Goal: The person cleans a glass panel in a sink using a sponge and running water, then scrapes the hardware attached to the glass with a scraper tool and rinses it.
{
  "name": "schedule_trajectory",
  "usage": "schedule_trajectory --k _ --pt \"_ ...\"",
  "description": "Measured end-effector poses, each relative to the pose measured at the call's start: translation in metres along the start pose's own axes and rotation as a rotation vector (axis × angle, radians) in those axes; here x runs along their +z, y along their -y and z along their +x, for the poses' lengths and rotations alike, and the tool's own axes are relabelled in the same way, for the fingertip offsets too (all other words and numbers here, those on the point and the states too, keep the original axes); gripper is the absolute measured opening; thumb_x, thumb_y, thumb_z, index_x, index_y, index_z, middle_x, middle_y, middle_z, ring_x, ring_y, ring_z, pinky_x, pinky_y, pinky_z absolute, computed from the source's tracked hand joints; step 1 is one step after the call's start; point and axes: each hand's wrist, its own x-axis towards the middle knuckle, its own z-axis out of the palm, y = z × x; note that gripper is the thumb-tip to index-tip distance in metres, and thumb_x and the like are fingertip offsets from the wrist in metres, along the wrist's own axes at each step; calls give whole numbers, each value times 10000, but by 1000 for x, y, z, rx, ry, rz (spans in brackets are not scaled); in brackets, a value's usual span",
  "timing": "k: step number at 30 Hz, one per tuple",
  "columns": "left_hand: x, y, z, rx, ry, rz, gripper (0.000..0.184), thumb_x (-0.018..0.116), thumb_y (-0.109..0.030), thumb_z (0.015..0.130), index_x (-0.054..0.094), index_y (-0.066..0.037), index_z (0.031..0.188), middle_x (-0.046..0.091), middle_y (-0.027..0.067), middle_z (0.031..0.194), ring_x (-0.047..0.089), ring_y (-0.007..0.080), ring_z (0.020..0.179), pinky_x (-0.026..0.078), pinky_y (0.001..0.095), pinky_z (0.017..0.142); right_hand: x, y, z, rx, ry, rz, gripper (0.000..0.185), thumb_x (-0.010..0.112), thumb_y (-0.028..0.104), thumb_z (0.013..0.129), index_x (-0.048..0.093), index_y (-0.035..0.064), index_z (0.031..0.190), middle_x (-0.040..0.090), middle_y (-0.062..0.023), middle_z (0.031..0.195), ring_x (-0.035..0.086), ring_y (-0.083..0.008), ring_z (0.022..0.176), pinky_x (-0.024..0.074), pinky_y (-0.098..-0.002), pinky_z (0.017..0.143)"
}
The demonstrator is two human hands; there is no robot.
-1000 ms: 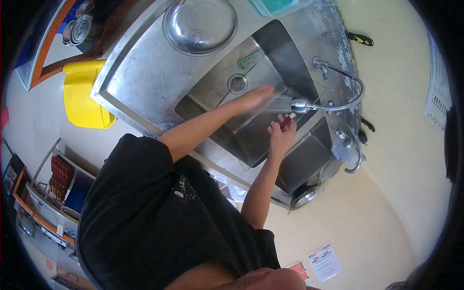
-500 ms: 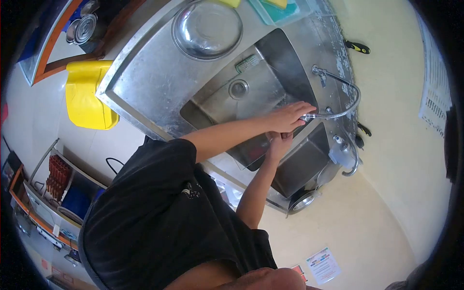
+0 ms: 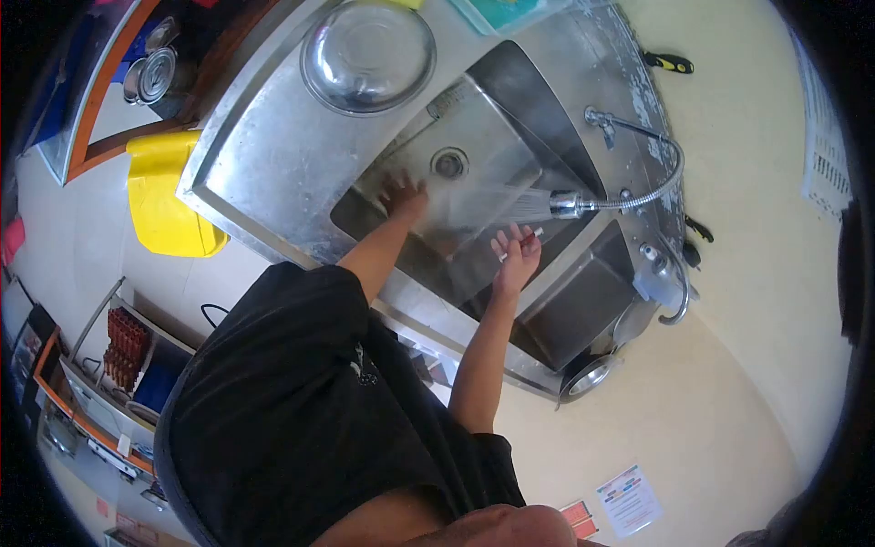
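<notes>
My left hand [image 3: 404, 197] has its fingers spread low in the large steel sink [image 3: 488, 123], beside the drain [image 3: 448, 163], and nothing shows in it. In my right hand [image 3: 516, 256] is a small dark red object [image 3: 530, 242] with a whitish end, held between curled fingers. Just above that hand, the spray head [image 3: 566, 204] of the flexible tap sends a fan of water leftward into the sink. A small, blurred packet [image 3: 445, 102] lies at the sink's upper side.
An upturned metal bowl [image 3: 368, 56] rests on the steel counter [image 3: 264, 155]. The smaller basin [image 3: 579, 305] adjoins the large one, with a pan [image 3: 591, 377] and clear bottle [image 3: 658, 278] nearby. A teal-filled container [image 3: 510, 11] stands at the top, a yellow bin [image 3: 169, 196] at left.
My left hand has moved from beside my right hand and the spray head down and left into the sink. The spray head and the red object are uncovered again.
</notes>
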Motion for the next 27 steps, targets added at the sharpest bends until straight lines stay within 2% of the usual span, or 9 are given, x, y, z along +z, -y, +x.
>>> schedule_trajectory --k 2,9,11,14,17,19,22,24,27 --pt "61 13 29 -224 -245 -235 595 342 -385 1003 224 -183 1549 86 140 1627 91 389 1485 181 644 1134 5 -3 2 6 12 27 461 451 -70 884 360 -19 1333 564 -244 1258 674 -312 951 602 -393 746" --pt "24 -61 -92 551 -407 45 594 349 -367 1011 237 -118 1539 201 200 1590 182 406 1465 130 639 1146 2 -32 26 -46 62 -36 406 505 -60 871 400 -23 1261 585 -156 1116 670 -286 901 601 -399 738" --pt "27 -63 -120 786 -274 137 620 401 -378 1001 233 -124 1541 175 180 1603 179 403 1466 134 641 1145 -13 -47 39 -153 123 -189 343 524 -37 887 427 -7 1214 581 -146 1110 666 -276 874 606 -426 763" --pt "36 -42 -123 1241 -145 -140 651 444 -414 992 237 -133 1542 186 176 1600 184 409 1464 123 605 1164 -29 -65 54 -206 138 -96 344 502 -38 903 418 -9 1235 578 -160 1143 669 -295 923 603 -430 780" --pt "-27 -10 -120 1220 124 362 694 506 -419 972 233 -138 1544 186 186 1600 151 385 1479 116 587 1177 -13 -17 29 14 94 0 357 475 -44 916 402 -13 1264 569 -187 1193 669 -320 964 602 -435 786" --pt "-22 15 -90 1068 200 414 707 535 -388 967 224 -122 1544 205 185 1594 176 362 1477 155 547 1182 -18 -11 33 -2 111 39 376 496 -51 901 407 -22 1265 565 -203 1214 675 -327 964 609 -403 750" --pt "38 54 23 909 454 141 670 530 -333 984 234 -96 1537 238 196 1580 229 335 1463 216 463 1184 -14 12 33 -14 99 -17 371 494 -54 900 414 0 1258 571 -145 1137 675 -298 935 612 -380 733" --pt "-66 12 -21 695 228 -285 628 497 -343 1003 269 -70 1522 272 195 1568 277 320 1446 235 401 1183 -7 26 33 -27 109 -51 361 505 -56 892 429 0 1240 571 -121 1101 672 -268 903 610 -361 724" --pt "-132 -50 -42 754 122 -577 569 454 -328 1008 339 -34 1482 359 191 1526 350 323 1411 284 376 1161 6 44 32 -42 120 -94 326 532 -44 887 474 6 1204 591 -94 1048 660 -208 861 599 -328 700"
